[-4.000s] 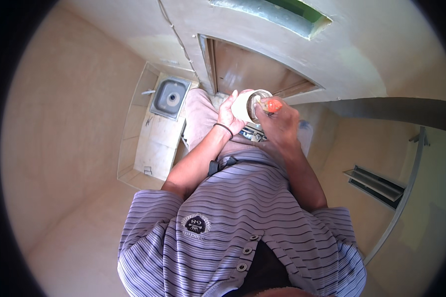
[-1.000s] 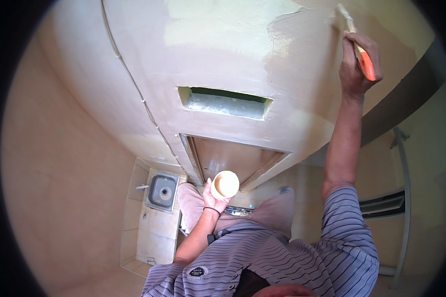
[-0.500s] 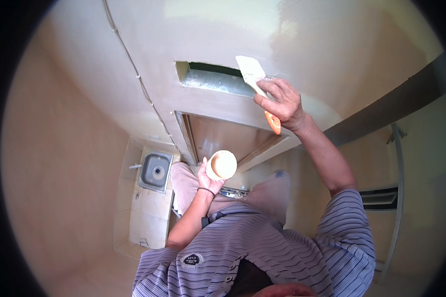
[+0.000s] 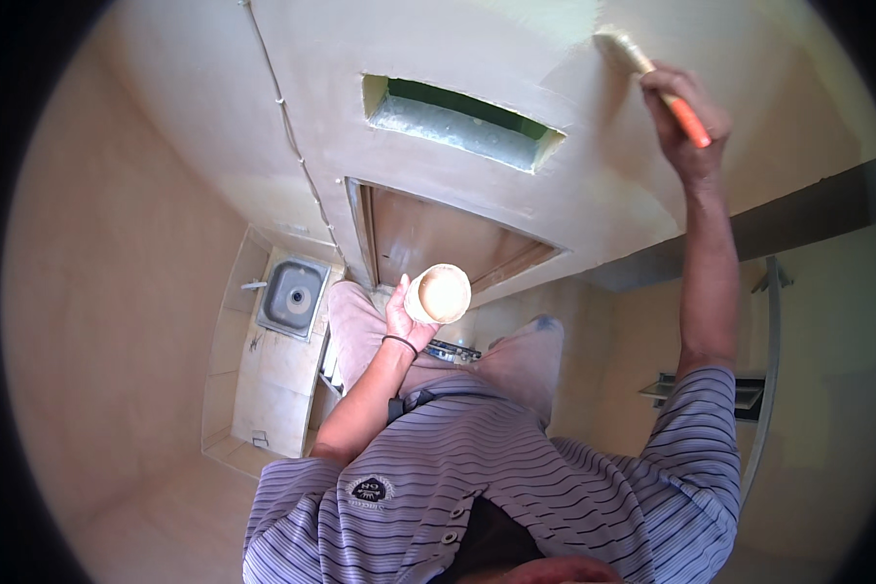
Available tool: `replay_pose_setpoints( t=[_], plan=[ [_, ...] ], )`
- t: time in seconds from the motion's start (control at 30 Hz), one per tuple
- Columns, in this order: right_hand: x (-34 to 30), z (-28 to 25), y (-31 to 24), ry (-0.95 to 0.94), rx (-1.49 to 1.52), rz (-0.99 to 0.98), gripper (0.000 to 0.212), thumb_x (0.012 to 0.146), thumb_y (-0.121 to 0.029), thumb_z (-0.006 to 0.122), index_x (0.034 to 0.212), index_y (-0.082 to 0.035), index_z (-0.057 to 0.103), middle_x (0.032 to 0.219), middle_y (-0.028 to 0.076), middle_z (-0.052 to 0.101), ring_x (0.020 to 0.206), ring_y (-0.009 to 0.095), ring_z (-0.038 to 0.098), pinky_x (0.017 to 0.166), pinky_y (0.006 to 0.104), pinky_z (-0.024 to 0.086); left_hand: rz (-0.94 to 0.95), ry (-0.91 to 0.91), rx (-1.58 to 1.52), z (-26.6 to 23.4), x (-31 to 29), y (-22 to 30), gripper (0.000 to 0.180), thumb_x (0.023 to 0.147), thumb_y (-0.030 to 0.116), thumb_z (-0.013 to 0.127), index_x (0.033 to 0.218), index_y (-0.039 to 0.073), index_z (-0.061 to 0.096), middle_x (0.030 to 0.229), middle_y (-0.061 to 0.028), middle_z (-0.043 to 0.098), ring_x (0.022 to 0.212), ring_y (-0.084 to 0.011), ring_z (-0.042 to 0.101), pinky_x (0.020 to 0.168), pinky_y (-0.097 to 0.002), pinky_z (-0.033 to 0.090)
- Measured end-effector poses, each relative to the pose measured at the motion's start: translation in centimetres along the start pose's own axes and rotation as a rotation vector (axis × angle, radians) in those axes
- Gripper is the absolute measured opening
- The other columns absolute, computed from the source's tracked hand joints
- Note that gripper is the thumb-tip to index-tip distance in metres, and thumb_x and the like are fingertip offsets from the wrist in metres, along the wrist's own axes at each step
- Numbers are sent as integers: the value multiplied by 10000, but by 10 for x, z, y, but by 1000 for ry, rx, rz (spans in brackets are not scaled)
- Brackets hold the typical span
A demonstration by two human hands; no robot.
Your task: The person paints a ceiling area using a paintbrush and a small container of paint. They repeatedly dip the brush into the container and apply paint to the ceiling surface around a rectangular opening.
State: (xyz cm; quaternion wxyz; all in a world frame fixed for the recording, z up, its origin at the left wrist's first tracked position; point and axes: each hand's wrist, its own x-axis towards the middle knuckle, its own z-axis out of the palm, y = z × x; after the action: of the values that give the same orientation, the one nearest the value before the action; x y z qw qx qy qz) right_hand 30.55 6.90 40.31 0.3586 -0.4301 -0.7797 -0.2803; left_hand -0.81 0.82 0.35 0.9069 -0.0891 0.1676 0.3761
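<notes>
My right hand [image 4: 689, 127] is raised high and grips a paintbrush [image 4: 652, 76] with an orange handle. Its pale bristles press against the cream wall [image 4: 516, 58] above a narrow vent opening [image 4: 457, 119]. My left hand [image 4: 404, 316] holds a small round container [image 4: 439, 293] of cream paint at chest height, its open top facing up. A dark band circles my left wrist. My striped polo shirt fills the lower part of the view.
A wooden door [image 4: 438, 238] stands below the vent. A metal sink [image 4: 292, 295] sits on a tiled counter far below on the left. A thin cable [image 4: 287, 117] runs down the wall. A metal rail [image 4: 771, 370] and a small shelf [image 4: 681, 391] are on the right.
My right hand has swung the brush up from beside the vent to the wall's upper right. The left hand keeps the paint container nearly still.
</notes>
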Motion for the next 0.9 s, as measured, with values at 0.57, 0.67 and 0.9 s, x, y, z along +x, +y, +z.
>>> replay_pose_setpoints(
  t=[0.57,0.67,0.9],
  plan=[
    [-16,42,-13,-165,-613,-505,155,722,-178,709,864,-155,650,963,62,637,805,216,624,674,324,527,-11,-2,-3,-1,0,0,599,904,525,648,1283,63,608,1303,-129,639,1240,-318,583,1081,-527,440],
    [-57,63,-37,-288,-412,-447,150,728,-150,711,866,-148,656,981,68,647,818,223,634,692,339,538,0,-24,-5,4,-3,3,589,923,504,631,1294,48,599,1318,-140,631,1254,-319,572,1088,-527,433],
    [-8,20,15,-166,53,31,153,812,-47,746,941,-120,711,926,54,719,833,202,698,713,306,556,-4,-3,-8,-1,-3,2,585,916,509,636,1289,59,608,1323,-132,631,1263,-320,566,1106,-533,413]
  ],
)
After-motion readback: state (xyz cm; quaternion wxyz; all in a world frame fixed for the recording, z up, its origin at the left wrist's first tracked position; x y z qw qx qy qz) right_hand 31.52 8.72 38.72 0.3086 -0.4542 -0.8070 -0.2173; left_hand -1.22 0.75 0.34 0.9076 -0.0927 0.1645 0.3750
